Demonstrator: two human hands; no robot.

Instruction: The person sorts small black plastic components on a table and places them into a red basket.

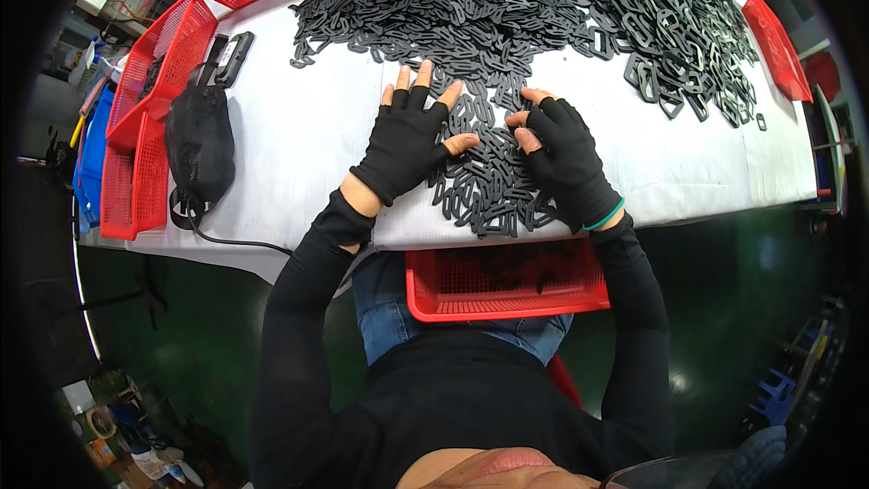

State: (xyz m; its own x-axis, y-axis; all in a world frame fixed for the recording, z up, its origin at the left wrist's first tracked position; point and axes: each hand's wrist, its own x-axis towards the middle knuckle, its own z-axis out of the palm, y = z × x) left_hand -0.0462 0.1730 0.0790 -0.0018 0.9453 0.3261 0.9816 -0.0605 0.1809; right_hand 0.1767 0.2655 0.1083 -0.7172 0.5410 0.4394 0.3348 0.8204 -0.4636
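Observation:
A big heap of flat black plastic ring-shaped parts [543,9] covers the far half of the white table [308,145]. A smaller patch of the same parts [489,181] trails down to the near edge between my hands. My left hand [412,136], in a black fingerless glove, lies flat with fingers spread, its fingertips touching the parts. My right hand [561,149], gloved the same and wearing a green wristband, rests on the patch with fingers curled over some parts. Neither hand lifts anything clear of the table.
A red mesh basket [507,285] sits on my lap under the table edge. More red baskets [158,72] stand along the left side, one [777,45] at the right. A black pouch [199,140] with a cable lies at left.

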